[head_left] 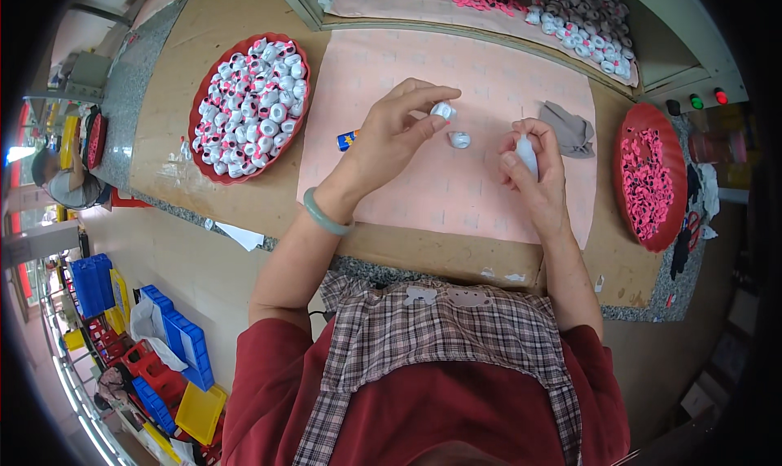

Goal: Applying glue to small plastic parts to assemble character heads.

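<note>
My left hand [391, 128] pinches a small white rounded piece [442, 110] between thumb and fingers, above the pink sheet [391, 75]. A second white rounded piece [459, 140] lies on the sheet just below it. Closed round a small white squeeze bottle [527, 152], my right hand [542, 169] keeps its thin needle tip pointing up and away from me. The bottle's tip is apart from the pieces. Beside that hand lies a crumpled grey cloth [568, 129]. A small blue and yellow object [348, 140] is partly hidden behind my left wrist.
A scalloped red tray [195, 107] at left is heaped with white pieces bearing pink and black parts. Another red tray [683, 173] at right holds small pink and black parts. The far shelf [423, 14] carries more heaps. Scissors [693, 230] lie by the right edge.
</note>
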Action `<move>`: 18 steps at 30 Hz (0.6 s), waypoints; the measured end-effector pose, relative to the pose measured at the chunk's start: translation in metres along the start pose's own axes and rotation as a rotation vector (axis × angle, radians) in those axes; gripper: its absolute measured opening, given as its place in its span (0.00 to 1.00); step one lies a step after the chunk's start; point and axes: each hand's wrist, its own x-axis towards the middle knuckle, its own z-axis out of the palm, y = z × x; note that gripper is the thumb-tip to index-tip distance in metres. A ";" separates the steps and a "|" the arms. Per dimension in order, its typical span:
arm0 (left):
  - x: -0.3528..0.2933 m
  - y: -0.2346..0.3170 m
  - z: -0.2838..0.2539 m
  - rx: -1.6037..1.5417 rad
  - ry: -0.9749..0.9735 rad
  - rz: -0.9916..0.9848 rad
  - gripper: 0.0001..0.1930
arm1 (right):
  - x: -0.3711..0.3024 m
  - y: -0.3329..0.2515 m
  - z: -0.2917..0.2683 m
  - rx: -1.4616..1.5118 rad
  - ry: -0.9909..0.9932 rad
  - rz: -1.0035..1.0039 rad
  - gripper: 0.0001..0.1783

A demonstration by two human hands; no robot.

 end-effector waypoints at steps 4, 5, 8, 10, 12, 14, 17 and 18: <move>-0.013 0.013 0.006 -0.447 0.028 -0.201 0.12 | 0.000 0.000 -0.005 0.079 -0.047 -0.011 0.12; -0.016 0.015 0.007 -0.560 0.038 -0.251 0.13 | 0.000 -0.001 -0.005 0.077 -0.050 -0.009 0.12; -0.024 0.016 0.010 -0.657 0.016 -0.288 0.15 | 0.000 -0.005 -0.005 -0.071 -0.048 -0.159 0.13; -0.029 0.017 0.012 -0.708 0.007 -0.306 0.15 | -0.001 -0.005 -0.009 -0.054 -0.029 -0.153 0.13; -0.031 0.019 0.015 -0.696 0.002 -0.315 0.16 | -0.002 -0.006 -0.013 -0.012 0.014 -0.144 0.15; -0.032 0.022 0.019 -0.695 0.000 -0.320 0.16 | -0.003 -0.010 -0.011 0.035 0.052 -0.182 0.15; -0.033 0.027 0.023 -0.890 -0.002 -0.326 0.16 | -0.003 -0.018 -0.007 0.136 0.129 -0.261 0.16; -0.034 0.028 0.023 -0.894 -0.002 -0.326 0.16 | -0.004 -0.019 -0.008 0.110 0.152 -0.256 0.17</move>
